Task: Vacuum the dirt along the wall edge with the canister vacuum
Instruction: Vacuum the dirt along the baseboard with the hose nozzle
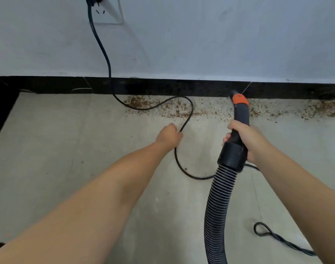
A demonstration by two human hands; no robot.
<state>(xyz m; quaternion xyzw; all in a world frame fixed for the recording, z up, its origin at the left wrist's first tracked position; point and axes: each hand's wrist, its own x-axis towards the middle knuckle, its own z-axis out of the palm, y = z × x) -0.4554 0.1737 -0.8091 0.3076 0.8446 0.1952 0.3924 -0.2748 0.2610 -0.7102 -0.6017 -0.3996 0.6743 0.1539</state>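
Note:
Brown dirt (206, 111) lies in a band on the pale floor along the black skirting (163, 86). My right hand (246, 139) grips the black handle of the vacuum hose, just above its collar. The handle's orange-banded tip (239, 99) points at the skirting, in the dirt. The ribbed hose (219, 202) runs down out of the frame. My left hand (169, 135) grips the black power cord (189, 105), which loops over the dirt. The canister is out of view.
The cord climbs the white wall to a plug in a socket (104, 8) at the top left. A black skirting corner (3, 103) bounds the floor on the left. Another stretch of cord (273, 235) lies at the lower right.

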